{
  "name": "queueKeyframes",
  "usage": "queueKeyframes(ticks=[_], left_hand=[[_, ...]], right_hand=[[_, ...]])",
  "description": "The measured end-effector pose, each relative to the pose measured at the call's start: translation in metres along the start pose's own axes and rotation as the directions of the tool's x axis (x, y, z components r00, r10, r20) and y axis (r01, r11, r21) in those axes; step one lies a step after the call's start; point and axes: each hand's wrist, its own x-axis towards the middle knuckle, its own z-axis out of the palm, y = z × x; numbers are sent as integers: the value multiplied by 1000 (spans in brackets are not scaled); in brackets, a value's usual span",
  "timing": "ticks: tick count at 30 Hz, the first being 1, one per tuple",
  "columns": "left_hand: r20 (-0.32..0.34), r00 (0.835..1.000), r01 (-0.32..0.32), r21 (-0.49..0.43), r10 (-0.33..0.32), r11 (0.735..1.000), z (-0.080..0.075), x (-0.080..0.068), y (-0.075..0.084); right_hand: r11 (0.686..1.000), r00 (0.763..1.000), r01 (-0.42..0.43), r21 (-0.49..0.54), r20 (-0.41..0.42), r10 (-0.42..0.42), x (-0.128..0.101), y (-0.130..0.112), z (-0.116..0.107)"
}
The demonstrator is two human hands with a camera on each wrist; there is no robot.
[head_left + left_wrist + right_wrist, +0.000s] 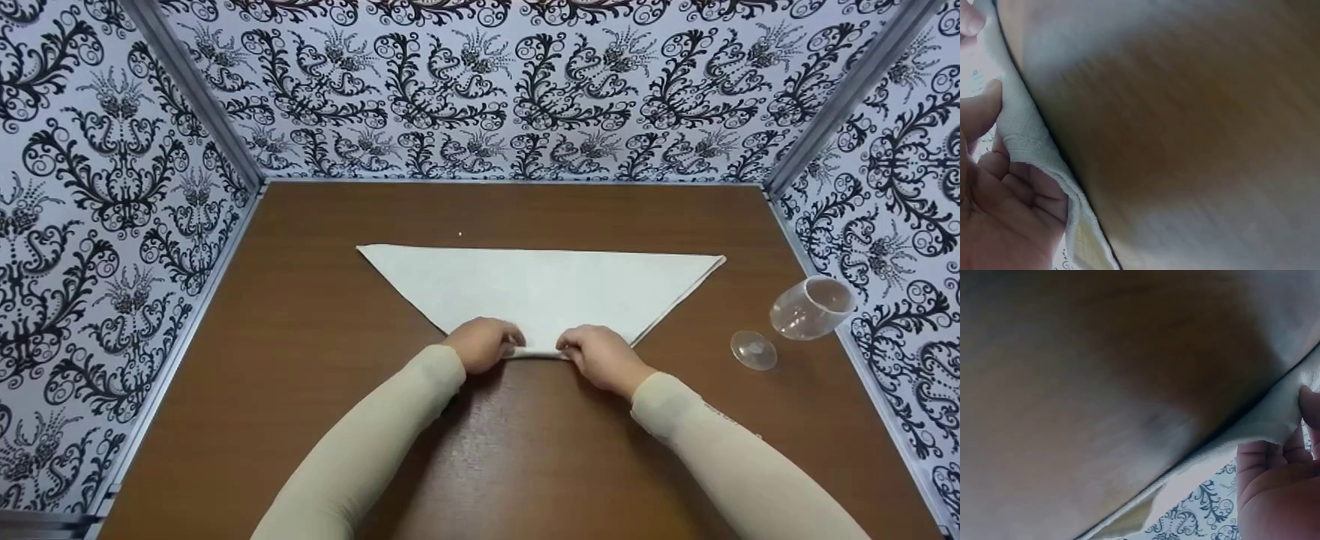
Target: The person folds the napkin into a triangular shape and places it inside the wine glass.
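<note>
A white cloth napkin (pixel 540 289) lies folded into a triangle on the brown table (pixel 300 337), its long edge away from me and its tip pointing toward me. My left hand (pixel 486 343) and right hand (pixel 598 355) both grip that near tip, fingers curled around the cloth's edge. In the left wrist view the napkin's hem (pixel 1027 140) runs over my curled fingers (pixel 1022 185). The right wrist view shows the napkin's edge (pixel 1264 422) pinched by my fingers (pixel 1280 461).
A clear stemmed glass (pixel 802 311) lies on its side near the table's right edge, foot toward me. Patterned black-and-white walls (pixel 525 90) close in the table at the back, left and right.
</note>
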Motion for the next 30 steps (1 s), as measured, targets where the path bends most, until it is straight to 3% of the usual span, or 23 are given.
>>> queueKeyframes(ticks=[6, 10, 14, 19, 24, 30], left_hand=[[-30, 999, -27, 19, 27, 999, 0, 1, -2], [-54, 994, -90, 131, 98, 987, 1, 1, -2], [-59, 980, -168, 247, 187, 954, 1, 1, -1], [-13, 962, -251, 346, 272, 904, -1, -3, -3], [43, 948, -305, 403, 315, 863, -4, -10, -6], [99, 944, -329, 387, 316, 861, -5, -10, -7]], right_hand=[[992, 996, 66, -105, -59, -72, 2, 2, 2], [977, 988, 120, -175, -74, -135, 2, 0, 3], [961, 981, 182, -207, -23, -191, 0, 0, 2], [952, 970, 242, -187, 43, -239, -5, 6, -2], [951, 959, 281, -127, 61, -276, -7, 10, -4], [955, 957, 286, -80, 68, -281, -7, 14, -5]])
